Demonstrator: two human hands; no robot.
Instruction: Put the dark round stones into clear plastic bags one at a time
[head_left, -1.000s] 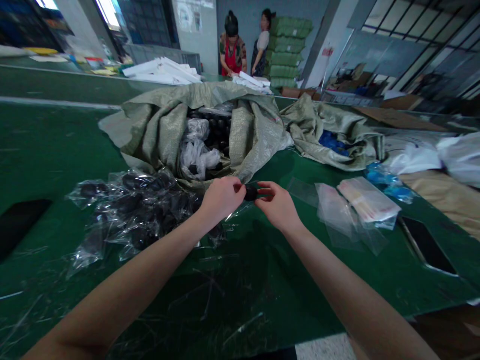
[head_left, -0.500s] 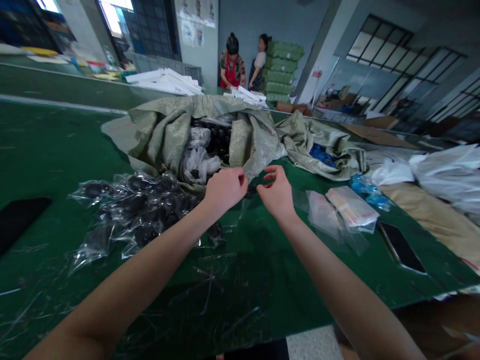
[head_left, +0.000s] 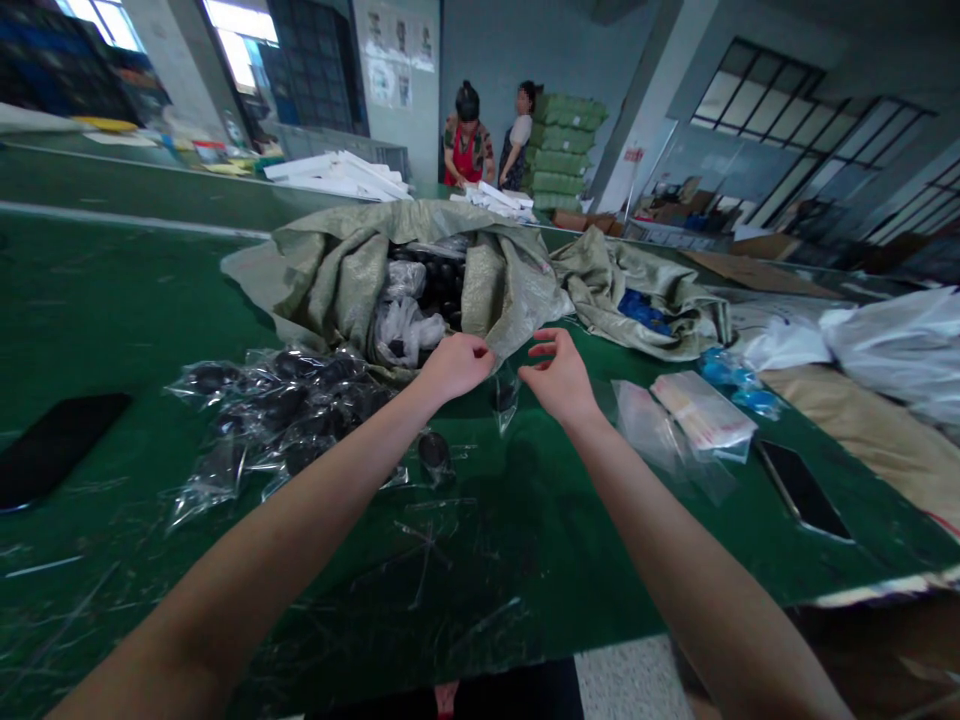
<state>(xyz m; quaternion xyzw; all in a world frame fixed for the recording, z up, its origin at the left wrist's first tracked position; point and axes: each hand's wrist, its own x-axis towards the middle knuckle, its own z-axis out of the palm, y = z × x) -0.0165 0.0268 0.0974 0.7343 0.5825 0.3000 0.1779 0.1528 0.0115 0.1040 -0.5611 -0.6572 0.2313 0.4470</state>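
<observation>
1. The left forearm (head_left: 247, 545) is bare and slim, tapering towards the wrist, and enters from the lower left corner of the view, over the desk (head_left: 112, 300).
2. The right forearm (head_left: 697, 540) matches it: bare, slim and smooth, entering from the lower right, also over the desk.
3. The left hand (head_left: 450, 368) and right hand (head_left: 559, 382) are bare and narrow, above the desk, with slender fingers. Any nails are too small to make out.
4. Neither arm shows a sleeve, cuff or band.
5. A dark patch (head_left: 510, 692) lies beyond the desk's near edge, with a small red spot (head_left: 446, 697). Whether this is the person's clothing cannot be told.
</observation>
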